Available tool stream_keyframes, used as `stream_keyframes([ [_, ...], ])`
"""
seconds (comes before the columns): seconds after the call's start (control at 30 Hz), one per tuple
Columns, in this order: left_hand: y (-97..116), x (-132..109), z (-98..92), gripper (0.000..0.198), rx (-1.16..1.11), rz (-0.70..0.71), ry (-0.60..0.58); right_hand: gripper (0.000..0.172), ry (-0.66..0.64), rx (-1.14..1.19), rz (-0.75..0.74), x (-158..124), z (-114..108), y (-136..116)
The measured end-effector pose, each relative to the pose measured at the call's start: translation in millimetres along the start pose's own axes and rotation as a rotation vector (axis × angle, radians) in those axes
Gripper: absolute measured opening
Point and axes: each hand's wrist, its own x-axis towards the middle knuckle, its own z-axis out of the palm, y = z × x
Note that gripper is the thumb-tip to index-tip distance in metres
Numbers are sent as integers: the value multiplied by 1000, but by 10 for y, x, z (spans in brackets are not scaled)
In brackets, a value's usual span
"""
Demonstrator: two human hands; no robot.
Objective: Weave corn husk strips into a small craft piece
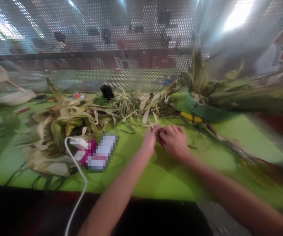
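My left hand [150, 139] and my right hand [174, 140] meet over the green table [171, 177], fingers curled and pinched together near a pale strip of corn husk [155, 118]. What they pinch is too small and blurred to name. A long heap of dry corn husks [121, 106] runs just beyond my fingers.
A big pile of husks [55, 131] lies at the left, with a white cable [78, 183] and a pink and white object [87, 152] on it. A green mesh basket [205, 111] of corn stalks stands at the right. A perforated metal screen [131, 49] closes the back.
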Motion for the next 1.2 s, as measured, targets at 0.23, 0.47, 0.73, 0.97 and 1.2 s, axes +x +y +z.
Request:
stream_keyframes([
  [0.23, 142, 28, -91, 27, 128, 192, 0, 12, -44, 69, -84, -44, -37, -55],
  [0.47, 246, 60, -205, 29, 290, 233, -77, 17, 31, 385, 25, -21, -150, 26],
  [0.73, 185, 22, -148, 30, 238, 161, -193, 38, -21, 897, 370, 22, -93, 258],
  [0.97, 126, 29, -149, 33, 164, 122, -228, 14, -56, 604, 289, 46, -29, 278],
  [1.2, 209, 12, -145, 37, 66, 64, -192, 15, -62, 573, 399, 59, -24, 419],
])
